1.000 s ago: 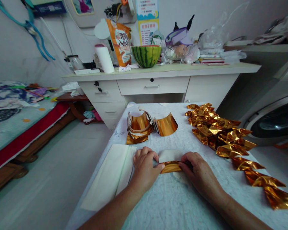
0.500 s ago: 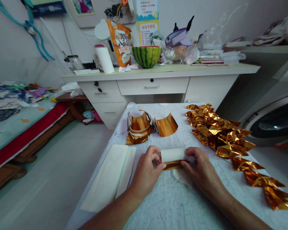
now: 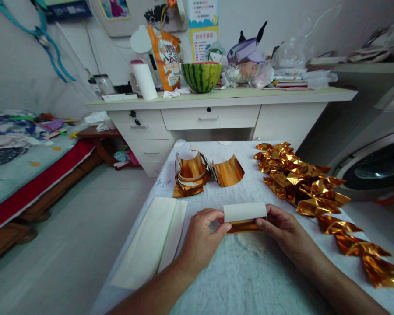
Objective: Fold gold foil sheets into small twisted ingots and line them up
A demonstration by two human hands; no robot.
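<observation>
Between my two hands is a curled sheet of gold foil paper (image 3: pixel 245 212), its white back showing on the upper roll and a gold strip along the lower edge. My left hand (image 3: pixel 205 234) pinches its left end between thumb and fingers. At the right end, my right hand (image 3: pixel 280 225) grips it the same way. Just beyond lie a stack of curled gold foil sheets (image 3: pixel 192 168) and a single bent sheet (image 3: pixel 229 170). On the right rests a pile of folded gold foil pieces (image 3: pixel 298 175). White paper sheets (image 3: pixel 147 240) lie beside my left forearm.
A pale cloth covers the table (image 3: pixel 216 280). Behind it stands a white desk (image 3: pixel 213 117) bearing a half watermelon (image 3: pixel 201 78), an orange pouch (image 3: pixel 167 59) and plastic bags. A bed (image 3: pixel 36 175) is on the left, a washing machine (image 3: pixel 377 157) on the right.
My right hand has shifted slightly right and its fingers have moved off the roll's top. More of the white back and the gold strip now shows between my hands.
</observation>
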